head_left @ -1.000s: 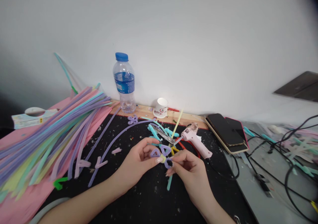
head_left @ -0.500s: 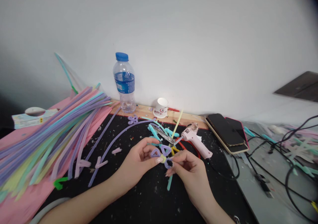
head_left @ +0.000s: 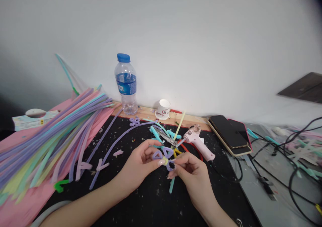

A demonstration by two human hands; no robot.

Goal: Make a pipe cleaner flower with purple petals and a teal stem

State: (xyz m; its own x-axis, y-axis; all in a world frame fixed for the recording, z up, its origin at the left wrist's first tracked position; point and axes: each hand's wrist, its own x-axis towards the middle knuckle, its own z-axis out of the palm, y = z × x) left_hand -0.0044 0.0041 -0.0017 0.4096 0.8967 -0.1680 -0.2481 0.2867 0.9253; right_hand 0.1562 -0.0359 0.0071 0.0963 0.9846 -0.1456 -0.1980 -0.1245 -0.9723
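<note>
Between my two hands is a purple pipe-cleaner flower (head_left: 168, 151) with looped petals and a yellow centre. My left hand (head_left: 146, 158) pinches its left side, the thumb resting by the yellow centre. On the other side, my right hand (head_left: 190, 170) grips a petal between thumb and fingertips. A teal pipe-cleaner piece (head_left: 172, 185) sticks out below, near the right fingers. Just beyond the flower lie scissors (head_left: 172, 141) with red handles, partly under a pink hot glue gun (head_left: 198, 142). Light-blue coiled pipe cleaners (head_left: 156, 135) lie around the blades.
A large bundle of coloured pipe cleaners (head_left: 57, 143) fills the left side. A water bottle (head_left: 126, 86) and a paper cup (head_left: 163, 109) stand by the wall. Phones (head_left: 227, 131) lie at right, beside tangled black cables (head_left: 266, 163). A small purple flower shape (head_left: 134, 121) lies behind my left hand.
</note>
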